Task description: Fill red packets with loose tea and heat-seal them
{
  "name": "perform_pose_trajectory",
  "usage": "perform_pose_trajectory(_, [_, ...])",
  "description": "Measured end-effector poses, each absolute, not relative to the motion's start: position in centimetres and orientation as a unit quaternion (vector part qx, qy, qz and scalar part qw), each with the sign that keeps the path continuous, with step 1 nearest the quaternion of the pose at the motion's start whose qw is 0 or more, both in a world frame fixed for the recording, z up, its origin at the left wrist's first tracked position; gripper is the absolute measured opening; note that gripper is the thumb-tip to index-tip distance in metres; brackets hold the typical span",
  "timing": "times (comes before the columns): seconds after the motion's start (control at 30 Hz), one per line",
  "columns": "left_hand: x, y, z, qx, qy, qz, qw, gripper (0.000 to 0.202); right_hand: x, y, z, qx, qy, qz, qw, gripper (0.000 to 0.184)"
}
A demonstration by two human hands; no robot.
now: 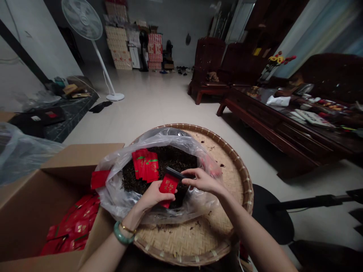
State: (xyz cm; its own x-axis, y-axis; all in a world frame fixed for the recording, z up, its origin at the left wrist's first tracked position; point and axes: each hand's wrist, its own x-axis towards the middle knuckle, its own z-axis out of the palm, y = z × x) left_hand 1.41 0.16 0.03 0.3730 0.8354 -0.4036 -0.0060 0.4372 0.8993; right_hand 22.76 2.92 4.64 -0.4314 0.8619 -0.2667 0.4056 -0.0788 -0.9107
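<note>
My left hand [151,197] is closed around a small red packet [168,186], holding it over a clear plastic bag [119,196] full of dark loose tea [133,181]. My right hand [202,180] pinches a dark scoop [175,173] whose tip sits at the packet's mouth. A stack of red packets [145,165] lies on the tea at the bag's far left. The bag rests on a round woven bamboo tray [227,158].
An open cardboard box [31,204] at my left holds several red packets [72,228]. One more red packet [99,178] lies on the box edge. A dark round stool [272,215] stands to the right, a long wooden table [272,124] beyond it, a standing fan [85,22] at the back.
</note>
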Motion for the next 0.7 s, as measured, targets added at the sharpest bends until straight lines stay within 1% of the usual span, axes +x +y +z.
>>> perform_pose_trajectory(0.1, [1.3, 0.2, 0.0, 0.431, 0.479, 0.304, 0.701, 0.042, 23.6, 3.1, 4.4, -0.491, -0.614, 0.578, 0.22, 0.048])
perform_pose_trajectory(0.17, [1.2, 0.1, -0.1, 0.427, 0.481, 0.311, 0.7, 0.041, 23.9, 3.1, 4.3, -0.508, -0.633, 0.547, 0.208, 0.05])
perform_pose_trajectory(0.27, [1.2, 0.1, -0.2, 0.428, 0.476, 0.311, 0.703, 0.042, 23.5, 2.8, 4.4, -0.519, -0.693, 0.468, 0.18, 0.045])
perform_pose_trajectory(0.33, [1.3, 0.0, -0.3, 0.434, 0.473, 0.306, 0.703, 0.042, 23.0, 2.5, 4.6, -0.511, -0.716, 0.441, 0.177, 0.039])
perform_pose_trajectory(0.5, [1.4, 0.0, -0.1, 0.441, 0.475, 0.3, 0.7, 0.04, 22.3, 2.3, 4.7, -0.502, -0.726, 0.428, 0.192, 0.033])
perform_pose_trajectory(0.7, [1.4, -0.1, 0.4, 0.445, 0.477, 0.308, 0.693, 0.04, 22.5, 2.3, 4.3, -0.499, -0.721, 0.438, 0.198, 0.036])
